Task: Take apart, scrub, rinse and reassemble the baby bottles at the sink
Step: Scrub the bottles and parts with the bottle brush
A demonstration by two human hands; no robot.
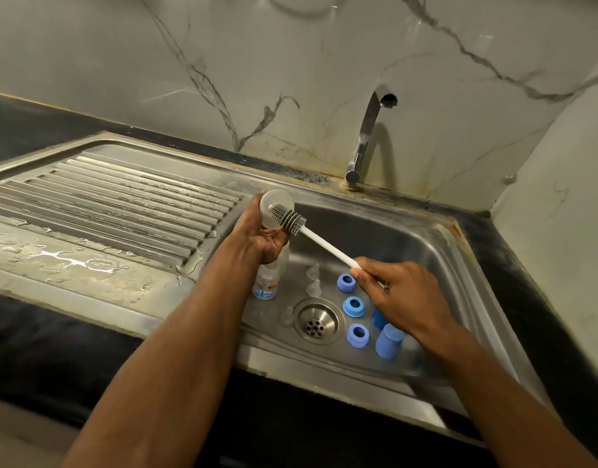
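A marble-patterned wall [290,62] stood behind a dark countertop [27,119] that held a stainless steel sink [459,251]. To the left of the basin lay the ribbed drainboard [115,197], wet, with a puddle near its front edge. A chrome tap [365,136] rose at the back of the basin, its spout turned over the bowl.

The left hand [260,236] was raised over the basin's left edge, fingers curled around a clear baby bottle [274,207] whose open mouth faced the camera. The right hand [402,292] pinched the end of the white handle of a bottle brush [324,243]; the grey ribbed head of the brush sat at the bottle's mouth, its tip inside.

A second clear bottle [267,282] with a printed label stood in the basin just below the left hand. Two blue caps [388,341] stood near the right wrist, one partly hidden by it. Three blue collar rings [353,306] lay in a row right of the drain [316,321]. Three clear teats [313,287] stood on the basin floor left of and above the drain.
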